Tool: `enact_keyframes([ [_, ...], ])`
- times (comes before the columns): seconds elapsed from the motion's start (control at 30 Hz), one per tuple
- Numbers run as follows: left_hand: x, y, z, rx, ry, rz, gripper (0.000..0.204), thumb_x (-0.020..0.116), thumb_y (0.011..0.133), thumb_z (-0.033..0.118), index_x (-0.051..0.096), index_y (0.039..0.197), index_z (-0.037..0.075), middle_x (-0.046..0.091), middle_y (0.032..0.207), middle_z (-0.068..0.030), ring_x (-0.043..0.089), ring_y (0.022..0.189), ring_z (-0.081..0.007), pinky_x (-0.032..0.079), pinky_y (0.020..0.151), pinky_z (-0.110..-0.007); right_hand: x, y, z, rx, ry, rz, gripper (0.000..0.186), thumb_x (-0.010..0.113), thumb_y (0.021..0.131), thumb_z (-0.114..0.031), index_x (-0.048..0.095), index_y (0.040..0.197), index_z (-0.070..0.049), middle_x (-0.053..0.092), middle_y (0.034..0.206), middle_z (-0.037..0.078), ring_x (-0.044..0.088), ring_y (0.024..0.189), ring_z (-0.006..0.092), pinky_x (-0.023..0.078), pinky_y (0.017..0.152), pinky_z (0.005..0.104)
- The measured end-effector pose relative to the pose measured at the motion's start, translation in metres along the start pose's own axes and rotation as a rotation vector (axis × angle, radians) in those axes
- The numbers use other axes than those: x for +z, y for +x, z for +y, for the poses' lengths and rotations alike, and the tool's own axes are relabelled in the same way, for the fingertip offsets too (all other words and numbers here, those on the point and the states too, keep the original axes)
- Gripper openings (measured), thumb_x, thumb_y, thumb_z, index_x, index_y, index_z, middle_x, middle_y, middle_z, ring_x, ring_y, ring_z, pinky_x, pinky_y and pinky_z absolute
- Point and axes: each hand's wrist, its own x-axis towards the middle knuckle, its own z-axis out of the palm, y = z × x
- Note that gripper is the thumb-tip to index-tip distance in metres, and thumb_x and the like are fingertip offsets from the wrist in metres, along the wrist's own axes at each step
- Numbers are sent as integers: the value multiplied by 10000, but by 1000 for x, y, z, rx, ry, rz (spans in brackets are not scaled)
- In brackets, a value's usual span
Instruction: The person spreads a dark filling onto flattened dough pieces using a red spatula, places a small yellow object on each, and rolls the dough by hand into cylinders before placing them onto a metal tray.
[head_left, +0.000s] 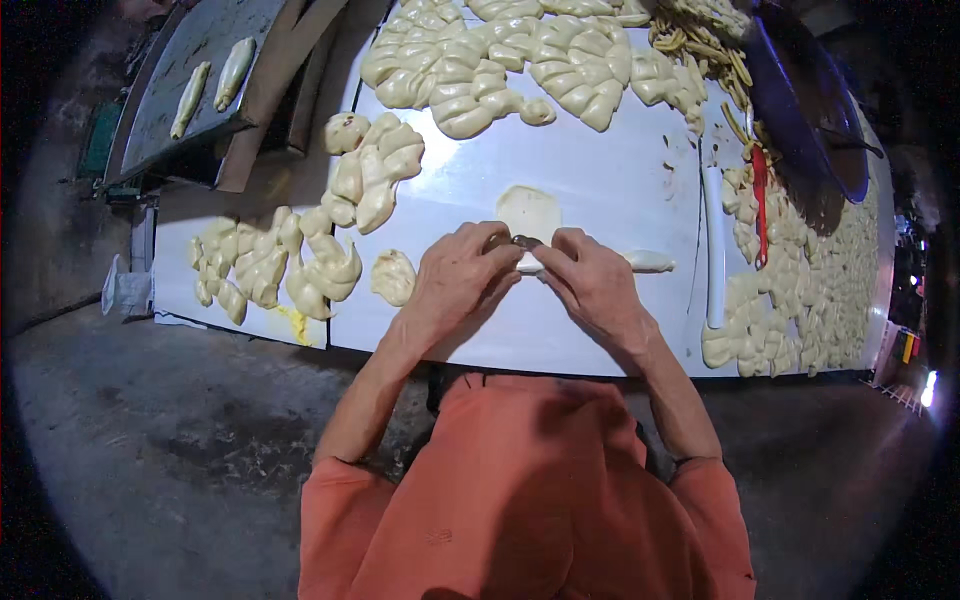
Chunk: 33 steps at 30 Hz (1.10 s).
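Observation:
Both hands meet over a flattened piece of dough (530,208) on the white tabletop. My left hand (455,270) has its fingers curled in at the dough's near edge, thumb pointing inward. Opposite it, my right hand (592,282) pinches the same edge with thumb and bent fingers. Between the fingertips shows a small dark filling (525,241), partly covered, with a pale fold of dough just below it. A rolled dough stick (650,261) lies beside my right hand. Left of my left hand rests a flat dough round (393,277).
Dough lumps (375,170) sit at left, with larger masses (580,70) at the far side. A white rod (714,245), a red-handled tool (760,205), many small dough pieces (790,310) and a blue basin (790,90) occupy the right. A tray (200,110) at far left bears two rolls.

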Motion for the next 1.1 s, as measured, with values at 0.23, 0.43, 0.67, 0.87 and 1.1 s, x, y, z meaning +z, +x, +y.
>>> enact_keyframes([
  [0.23, -7, 10, -2, -86, -87, -57, 176, 718, 899, 178, 751, 1042, 81, 685, 1093, -123, 667, 981, -321, 547, 837, -428, 2, 5, 8, 94, 65, -10, 184, 617, 995, -233, 671, 1016, -59, 602, 965, 116, 663, 797, 318, 556, 679, 445],
  [0.43, 0, 2, -5, -140, -29, 79, 224, 795, 817, 110, 737, 1032, 88, 718, 989, -120, 689, 881, -313, 552, 737, -417, 9, 8, 4, 176, 53, 207, 163, 660, 965, -207, 624, 1070, -87, 611, 925, 111, 661, 763, 313, 551, 636, 420],
  [0.67, -4, -1, -17, 57, 94, 79, 281, 796, 824, 128, 725, 1096, 114, 721, 1007, -83, 696, 886, -282, 564, 735, -409, 0, 3, 13, -56, -41, 108, 232, 713, 894, -205, 660, 1092, -97, 628, 962, 87, 670, 825, 262, 556, 675, 407],
  [0.87, -5, 6, -14, -21, 64, 128, 225, 773, 828, 104, 741, 1051, 103, 724, 976, -72, 696, 873, -284, 547, 717, -408, -6, 10, 18, 112, 91, 43, 134, 668, 945, -192, 675, 1040, -96, 638, 981, 93, 670, 848, 284, 559, 703, 407],
  [1.1, -4, 9, -21, 44, 240, -9, 486, 684, 938, 353, 599, 1351, 110, 626, 1321, -72, 606, 1148, -251, 475, 913, -422, -9, 8, 19, 123, 10, 84, 351, 648, 966, -282, 656, 1227, -48, 664, 1196, 143, 639, 1052, 321, 497, 911, 461],
])
